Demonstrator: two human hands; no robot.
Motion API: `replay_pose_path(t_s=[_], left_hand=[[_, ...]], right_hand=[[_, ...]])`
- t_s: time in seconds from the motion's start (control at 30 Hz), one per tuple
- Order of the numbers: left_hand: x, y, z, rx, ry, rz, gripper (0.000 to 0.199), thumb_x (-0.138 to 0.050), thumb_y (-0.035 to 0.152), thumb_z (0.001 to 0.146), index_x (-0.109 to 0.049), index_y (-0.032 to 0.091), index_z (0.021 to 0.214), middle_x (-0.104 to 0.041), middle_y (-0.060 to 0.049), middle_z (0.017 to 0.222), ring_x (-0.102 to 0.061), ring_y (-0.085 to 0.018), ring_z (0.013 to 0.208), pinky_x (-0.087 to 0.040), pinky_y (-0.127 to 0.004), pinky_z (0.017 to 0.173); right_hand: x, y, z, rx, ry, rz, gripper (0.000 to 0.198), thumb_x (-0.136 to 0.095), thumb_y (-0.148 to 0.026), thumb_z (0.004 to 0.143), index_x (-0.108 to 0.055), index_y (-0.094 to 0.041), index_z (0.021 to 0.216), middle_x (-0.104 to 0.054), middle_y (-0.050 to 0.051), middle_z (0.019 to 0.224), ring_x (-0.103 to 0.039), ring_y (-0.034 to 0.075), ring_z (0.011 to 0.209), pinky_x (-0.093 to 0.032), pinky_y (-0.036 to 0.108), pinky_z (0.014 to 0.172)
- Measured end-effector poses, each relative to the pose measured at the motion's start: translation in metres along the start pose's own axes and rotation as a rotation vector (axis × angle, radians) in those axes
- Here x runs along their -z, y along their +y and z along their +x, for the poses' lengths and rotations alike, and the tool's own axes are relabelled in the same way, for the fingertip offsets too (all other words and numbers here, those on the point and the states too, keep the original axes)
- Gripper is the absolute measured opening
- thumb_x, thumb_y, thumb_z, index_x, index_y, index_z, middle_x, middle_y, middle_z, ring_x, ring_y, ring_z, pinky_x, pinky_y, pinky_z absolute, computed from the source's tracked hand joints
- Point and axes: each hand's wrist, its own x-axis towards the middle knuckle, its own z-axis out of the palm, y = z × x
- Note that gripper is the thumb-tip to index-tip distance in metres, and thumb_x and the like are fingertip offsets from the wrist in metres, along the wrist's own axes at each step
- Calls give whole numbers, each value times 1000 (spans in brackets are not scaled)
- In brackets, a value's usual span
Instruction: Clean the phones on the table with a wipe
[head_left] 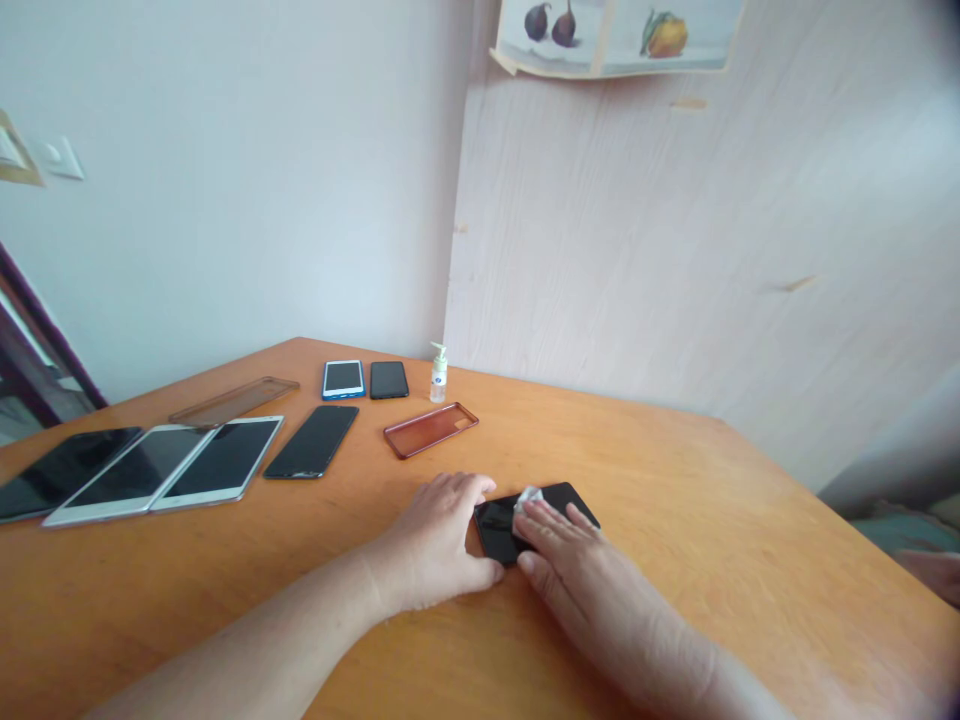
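Observation:
A dark phone (pixel 491 522) lies flat, screen up, on the wooden table in front of me. My left hand (pixel 439 545) steadies its left end, the thumb at the near corner and the fingers at the far one. Under the fingertips of my right hand (pixel 577 565) a crumpled white wipe (pixel 529 497) is pressed against the screen. The right hand covers much of the phone's middle and near side. Beyond the phone lies a reddish-brown phone case (pixel 431 430), and a small pump bottle (pixel 439 375) stands upright behind that.
To the left on the table (pixel 675 470) lie a black phone (pixel 313 442), two white tablets (pixel 225 458), a dark tablet (pixel 67 470) and a clear brownish case (pixel 236 402). A blue-edged phone (pixel 343 379) and another dark phone (pixel 389 380) sit near the wall.

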Motion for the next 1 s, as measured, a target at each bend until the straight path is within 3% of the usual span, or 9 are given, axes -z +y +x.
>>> replay_pose_path(t_s=[0.1, 0.17, 0.33, 0.4, 0.57, 0.63, 0.87, 0.93, 1.0], left_hand=[[0, 1, 0, 11, -2, 13, 65, -79, 29, 60, -54, 20, 120, -61, -10, 122, -55, -31, 116, -44, -44, 101], [0, 2, 0, 13, 1, 13, 65, -80, 30, 60, -55, 20, 119, -61, -10, 121, -56, -31, 115, -44, -44, 101], [-1, 2, 1, -18, 22, -10, 59, -78, 30, 62, -54, 21, 115, -63, -9, 116, -58, -30, 110, -46, -43, 96], [-1, 2, 0, -20, 19, -13, 58, -77, 28, 62, -53, 22, 115, -63, -9, 115, -58, -30, 109, -47, -42, 95], [0, 3, 0, 25, 6, 8, 71, -80, 29, 60, -49, 21, 124, -61, -10, 123, -55, -32, 117, -43, -44, 101], [-1, 3, 0, 33, 1, 13, 73, -80, 29, 60, -49, 21, 125, -61, -10, 124, -54, -32, 118, -42, -44, 102], [-3, -2, 1, -27, 18, -9, 65, -75, 25, 62, -49, 21, 122, -62, -9, 117, -57, -30, 109, -46, -41, 95], [-3, -1, 1, -25, 25, -8, 65, -75, 26, 63, -49, 22, 121, -62, -9, 116, -58, -30, 108, -46, -41, 94], [-3, 0, 0, -4, 28, 4, 69, -77, 29, 62, -47, 23, 124, -62, -9, 118, -57, -31, 110, -46, -42, 95]], right_hand=[[-7, 28, 8, -183, 74, -97, 48, -34, -35, 102, -53, -12, 139, -46, 17, 149, -36, 29, 142, -27, 58, 116], [-8, 31, 11, -212, 85, -130, 48, -34, -34, 102, -53, -10, 139, -46, 18, 149, -36, 30, 142, -27, 58, 115], [-1, -11, 11, 101, 6, 14, 48, -32, -37, 104, -44, -19, 147, -40, 10, 154, -31, 23, 145, -22, 51, 119], [0, -16, 12, 151, -13, 53, 48, -31, -37, 104, -43, -21, 148, -40, 8, 154, -32, 22, 145, -21, 51, 120], [-14, 31, 19, -193, 118, -87, 45, -32, -33, 103, -51, -16, 141, -47, 15, 149, -36, 28, 142, -22, 60, 116], [-18, 40, 20, -242, 129, -115, 46, -32, -33, 103, -50, -14, 141, -46, 16, 150, -35, 29, 143, -22, 61, 116], [-3, -19, 15, 158, -31, 94, 48, -32, -38, 104, -40, -23, 149, -36, 8, 157, -27, 23, 146, -15, 55, 120], [-2, -19, 16, 156, -36, 101, 47, -29, -39, 105, -42, -24, 148, -38, 6, 156, -29, 23, 146, -14, 56, 120], [-6, -5, 18, 32, 23, 38, 47, -29, -38, 105, -46, -22, 145, -42, 8, 153, -32, 24, 144, -14, 61, 118]])
